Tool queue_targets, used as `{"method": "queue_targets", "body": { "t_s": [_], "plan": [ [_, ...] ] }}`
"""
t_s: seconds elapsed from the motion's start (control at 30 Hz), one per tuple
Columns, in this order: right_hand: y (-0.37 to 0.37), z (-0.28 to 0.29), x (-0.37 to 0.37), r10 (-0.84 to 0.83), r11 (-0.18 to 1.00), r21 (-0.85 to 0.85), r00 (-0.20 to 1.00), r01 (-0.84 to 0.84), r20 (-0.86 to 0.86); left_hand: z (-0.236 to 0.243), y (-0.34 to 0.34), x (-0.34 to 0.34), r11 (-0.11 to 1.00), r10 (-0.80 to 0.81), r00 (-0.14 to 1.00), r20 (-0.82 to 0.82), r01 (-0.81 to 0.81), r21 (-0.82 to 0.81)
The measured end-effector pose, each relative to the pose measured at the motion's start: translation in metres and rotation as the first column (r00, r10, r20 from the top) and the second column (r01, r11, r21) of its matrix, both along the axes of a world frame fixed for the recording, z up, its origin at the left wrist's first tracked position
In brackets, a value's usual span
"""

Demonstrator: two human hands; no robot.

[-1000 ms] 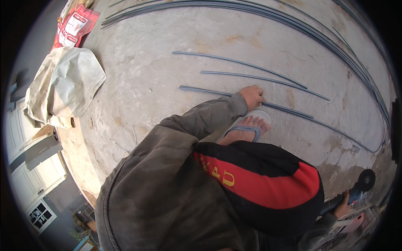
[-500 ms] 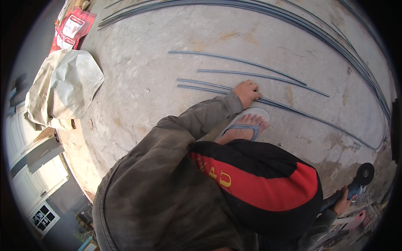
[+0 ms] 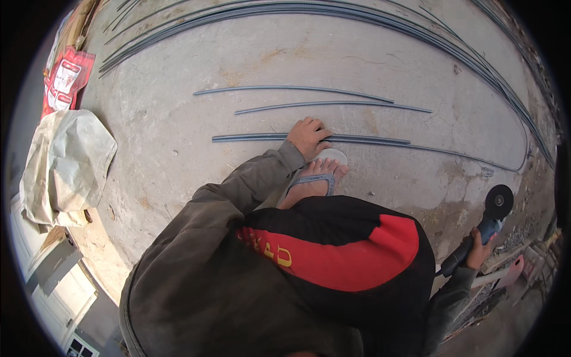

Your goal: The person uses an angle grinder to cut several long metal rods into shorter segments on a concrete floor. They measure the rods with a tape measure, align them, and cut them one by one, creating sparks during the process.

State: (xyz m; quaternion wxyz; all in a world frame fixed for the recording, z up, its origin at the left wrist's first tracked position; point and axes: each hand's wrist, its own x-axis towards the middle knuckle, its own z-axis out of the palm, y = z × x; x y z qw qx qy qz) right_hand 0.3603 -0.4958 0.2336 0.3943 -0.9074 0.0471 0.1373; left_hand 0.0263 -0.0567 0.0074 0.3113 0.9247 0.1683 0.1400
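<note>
gripping at least 2 straight, blue-grey ribbed metal bars point(image 3: 369, 140), the left hand point(image 3: 308, 138) is bent down over them, fingers on the far side and thumb on the near side; how firm the hold is cannot be told. the bars lie side by side on the pale grey concrete floor point(image 3: 178, 190), left ends close together; 1 bar runs on well past the other to the right.

the right hand point(image 3: 477, 250) is closed around the body of a blue and black angle grinder point(image 3: 489, 227), held out at the right with its round black disc point(image 3: 505, 205) pointing away from the person. whether the disc is turning cannot be told.

just beside the left hand, on its near side, is a bare foot point(image 3: 297, 193) in a pale-soled sandal with a grey-blue strap point(image 3: 321, 178). beyond the gripped bars lie 2 loose, thin blue-grey metal bars, the nearer point(image 3: 333, 103) apart from the farther point(image 3: 285, 87) at the left. farther out, a long bundle of dark ribbed metal bars point(image 3: 267, 9) crosses the floor. at the left, a crumpled, pale beige sheet point(image 3: 68, 163) lies against a red and white printed bag point(image 3: 66, 80).
</note>
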Motion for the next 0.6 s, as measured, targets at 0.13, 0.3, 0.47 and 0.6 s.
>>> {"method": "queue_targets", "body": {
  "t_s": [0.13,0.3,0.47,0.6],
  "plan": [
    [0.011,-0.020,0.006,0.181,0.975,-0.108,0.976,-0.195,-0.123,-0.005,-0.003,-0.001,0.998,0.036,0.998,-0.055,-0.033,0.044],
    [0.047,-0.054,-0.012,0.437,0.872,-0.125,0.869,-0.472,-0.232,0.000,-0.009,0.007,0.998,0.067,0.997,-0.049,-0.066,0.010],
    [0.075,-0.099,-0.014,0.521,0.805,-0.141,0.800,-0.577,-0.299,-0.002,-0.010,0.005,0.997,0.074,0.997,0.022,-0.074,0.015],
    [0.100,-0.117,-0.006,0.544,0.781,-0.149,0.777,-0.607,-0.315,-0.002,-0.011,0.001,0.995,0.097,0.995,0.034,-0.098,0.014]
  ]
}}
